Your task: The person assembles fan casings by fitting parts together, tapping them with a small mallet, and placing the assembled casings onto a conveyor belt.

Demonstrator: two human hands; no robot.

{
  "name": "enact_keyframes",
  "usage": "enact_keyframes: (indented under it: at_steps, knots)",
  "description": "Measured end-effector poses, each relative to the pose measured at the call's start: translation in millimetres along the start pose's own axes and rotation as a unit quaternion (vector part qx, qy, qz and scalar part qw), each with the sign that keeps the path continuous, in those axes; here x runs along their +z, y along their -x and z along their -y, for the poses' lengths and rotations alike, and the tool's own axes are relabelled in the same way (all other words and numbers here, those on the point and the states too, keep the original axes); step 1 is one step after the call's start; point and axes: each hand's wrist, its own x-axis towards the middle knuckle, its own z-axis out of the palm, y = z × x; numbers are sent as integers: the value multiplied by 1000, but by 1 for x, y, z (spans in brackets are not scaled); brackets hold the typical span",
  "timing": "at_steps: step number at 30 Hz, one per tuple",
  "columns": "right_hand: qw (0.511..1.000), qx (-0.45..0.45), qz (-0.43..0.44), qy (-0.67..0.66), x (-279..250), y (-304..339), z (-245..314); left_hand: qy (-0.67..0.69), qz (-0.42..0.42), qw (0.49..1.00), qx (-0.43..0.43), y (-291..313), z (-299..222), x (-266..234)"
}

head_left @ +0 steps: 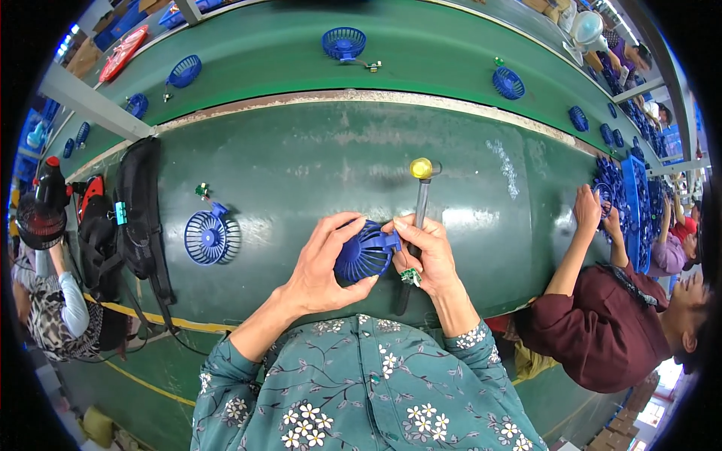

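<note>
Close in front of me, my left hand [322,259] wraps round the ribbed cage of a blue fan housing [367,254]. My right hand [426,252] pinches the short neck at the housing's right side. From that neck a small green circuit board [410,276] dangles on thin wires below my right fingers. Partly under my right hand lies a mallet [423,170] with a yellow face and a dark handle. To the left, another blue fan housing [207,237] rests on the green table [301,165], its own little board beyond it.
Beyond the table runs a green conveyor belt [263,56] carrying several blue fan housings [344,43]. A black bag [141,210] lies at the left by a metal post. At the right, a co-worker in a maroon top [602,323] handles parts beside a blue bin [638,218].
</note>
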Motion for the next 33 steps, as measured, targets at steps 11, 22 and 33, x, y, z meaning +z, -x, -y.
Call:
enact_keyframes:
  at_steps: [11,22,33]
  knots:
    - [989,-74,-88,98,22,3,-10,-9,-21,1000,1,4,2,-2]
    - [989,-58,-64,119,21,8,-6,-3,-50,999,-3,2,3,-1]
    - [775,-314,-124,533,36,18,-4,-40,-63,997,5,3,-2,-4]
